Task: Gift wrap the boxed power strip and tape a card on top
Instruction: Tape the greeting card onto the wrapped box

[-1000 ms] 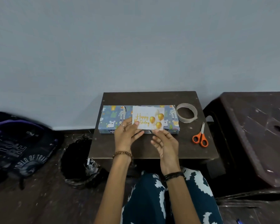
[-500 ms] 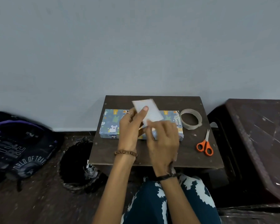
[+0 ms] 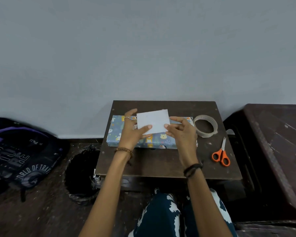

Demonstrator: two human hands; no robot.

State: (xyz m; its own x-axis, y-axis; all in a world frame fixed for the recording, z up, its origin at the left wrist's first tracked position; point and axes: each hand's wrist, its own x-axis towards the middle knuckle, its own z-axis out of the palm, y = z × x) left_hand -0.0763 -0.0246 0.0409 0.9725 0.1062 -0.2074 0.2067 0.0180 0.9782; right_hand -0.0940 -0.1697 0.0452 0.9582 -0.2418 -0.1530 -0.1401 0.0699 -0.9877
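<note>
The left hand [image 3: 132, 134] pinches the card [image 3: 153, 121] at its left edge, thumb across the near face and fingers behind it, while the right hand [image 3: 181, 132] grips the card's right side with thumb and curled fingers. The card shows a plain white face, tilted up above the wrapped box [image 3: 150, 139]. That box, in blue paper printed with little animals, lies lengthwise on the dark desk [image 3: 161, 161], towards its far half. Just right of the box sits a roll of clear tape [image 3: 205, 126], and nearer, orange-handled scissors [image 3: 221, 154]. A black bin [image 3: 82, 175] stands on the floor to the left, beside a dark backpack [image 3: 19, 156].
</note>
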